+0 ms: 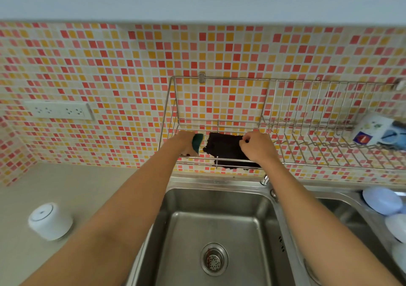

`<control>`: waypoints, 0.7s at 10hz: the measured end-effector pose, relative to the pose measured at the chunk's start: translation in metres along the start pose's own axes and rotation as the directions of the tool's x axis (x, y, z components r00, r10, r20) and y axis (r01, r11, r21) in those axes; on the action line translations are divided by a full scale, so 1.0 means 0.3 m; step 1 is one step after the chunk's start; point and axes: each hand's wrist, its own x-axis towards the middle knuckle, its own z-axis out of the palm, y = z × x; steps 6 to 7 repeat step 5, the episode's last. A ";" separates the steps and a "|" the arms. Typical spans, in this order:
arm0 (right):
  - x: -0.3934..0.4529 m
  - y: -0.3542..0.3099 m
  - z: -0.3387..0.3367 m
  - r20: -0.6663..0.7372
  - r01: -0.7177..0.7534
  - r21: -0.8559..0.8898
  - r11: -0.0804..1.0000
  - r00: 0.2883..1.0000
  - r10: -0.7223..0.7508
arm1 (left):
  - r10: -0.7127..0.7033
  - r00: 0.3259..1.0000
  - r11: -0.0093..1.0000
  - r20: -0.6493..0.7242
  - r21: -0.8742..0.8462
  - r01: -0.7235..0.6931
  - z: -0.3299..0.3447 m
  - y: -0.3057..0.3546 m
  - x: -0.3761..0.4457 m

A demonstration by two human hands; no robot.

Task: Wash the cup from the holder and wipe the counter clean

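both hands up at the wall-mounted wire rack (pixel 219 124) above the sink (pixel 216 224). left hand (pixel 184 140) at rack's left end, grip closed around a green-and-yellow sponge (pixel 197 143), held on edge; whether being lifted out or set down, cannot tell. right hand (pixel 257 146) pinching the upper right corner of a dark cloth (pixel 222 148), grip clamped on the fabric; cloth draped over the rack wires with its lower edge hanging below the front rail, likely parked there to drip into the basin. white cup (pixel 51 221) upside down on the table (pixel 66 189), left of the sink and well apart from both hands; mouth-down suggests draining. basin dry-looking, strainer (pixel 214 259) in place. faucet mostly hidden behind right forearm. judged: cup stage probably done, wiping stage hinges on the cloth. pale dishes (pixel 382 200) stacked in second basin at right.
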 end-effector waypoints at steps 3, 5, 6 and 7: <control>-0.088 -0.024 -0.043 -0.077 0.133 0.101 0.986 0.989 -0.125 | -0.038 0.990 0.983 -0.134 -0.185 0.013 -0.089 -0.031 -0.134; -0.227 -0.046 -0.060 -0.090 0.150 -0.052 0.987 0.984 -0.155 | -0.010 0.964 0.970 -0.265 -0.236 -0.054 -0.105 -0.045 -0.274; -0.227 -0.046 -0.060 -0.090 0.150 -0.052 0.987 0.984 -0.155 | -0.010 0.964 0.970 -0.265 -0.236 -0.054 -0.105 -0.045 -0.274; -0.227 -0.046 -0.060 -0.090 0.150 -0.052 0.987 0.984 -0.155 | -0.010 0.964 0.970 -0.265 -0.236 -0.054 -0.105 -0.045 -0.274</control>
